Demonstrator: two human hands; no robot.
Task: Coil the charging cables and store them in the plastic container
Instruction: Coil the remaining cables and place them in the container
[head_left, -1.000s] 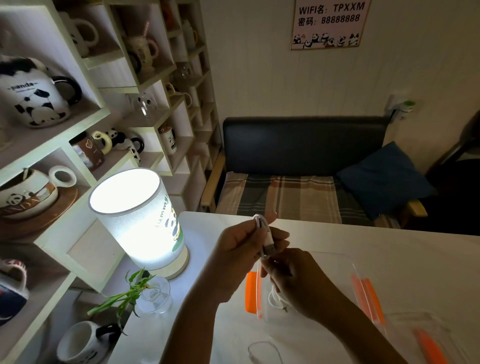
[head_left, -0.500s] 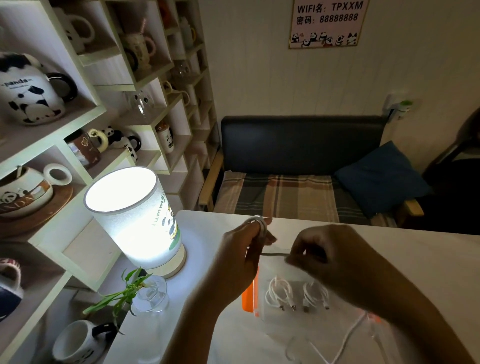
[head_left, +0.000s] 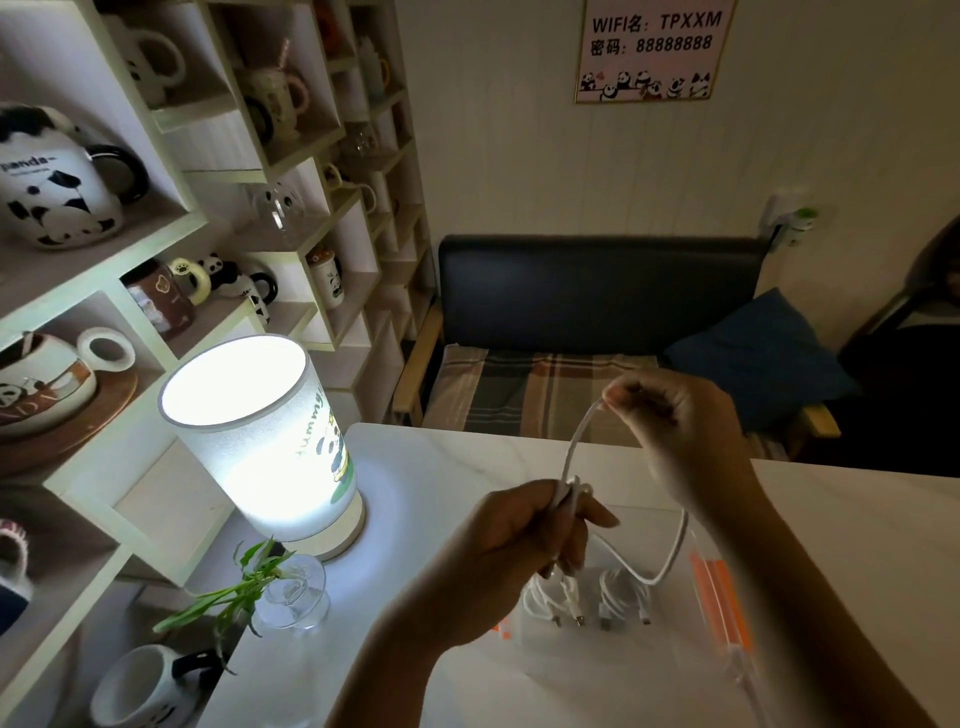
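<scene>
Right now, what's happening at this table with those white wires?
A person is coiling a white charging cable over the table. The left hand pinches the bundled loops, while the right hand holds the free end raised, with slack drooping between them. Below, two coiled cables already lie in the clear plastic container with orange clips. A lit lamp stands nearby.

Wall sign (head_left: 652, 49) "WIFI名: TPXXM, 密码: 88888888" (pandas beneath), teapot (head_left: 54, 195) "panda", lamp (head_left: 265, 436) lettering partly legible
</scene>
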